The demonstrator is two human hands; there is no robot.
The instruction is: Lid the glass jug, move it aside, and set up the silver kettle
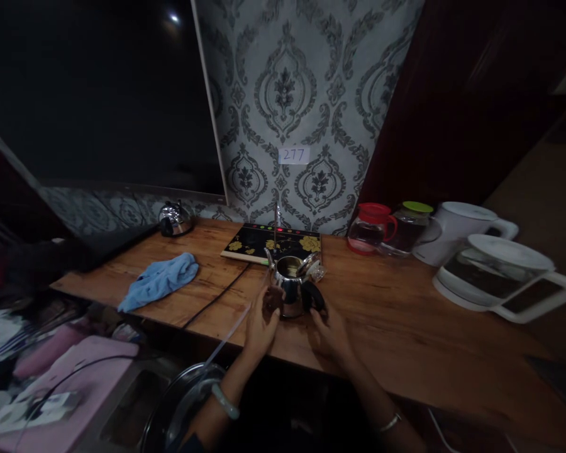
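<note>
A small shiny metal kettle (291, 292) stands upright near the front edge of the wooden table (382, 314). Its lid (308, 263) is tipped up toward the right, so the inside shows. My left hand (263, 321) curls against the kettle's left side, below the spout (270, 258). On the other side, my right hand (329, 324) closes on the black handle (314, 294), thumb toward me. The fingertips of both hands are partly hidden. Right behind the kettle lies a black electric tea stove (245, 242) with gold flowers and a thin upright metal spout (276, 220).
To the left are a crumpled blue cloth (163, 279) and a second metal kettle (174, 219). Several jugs stand right, including a red-lidded one (370, 229) and a large white-handled one (495, 274). A tube (229, 336) runs down to a round container (188, 390) below the table.
</note>
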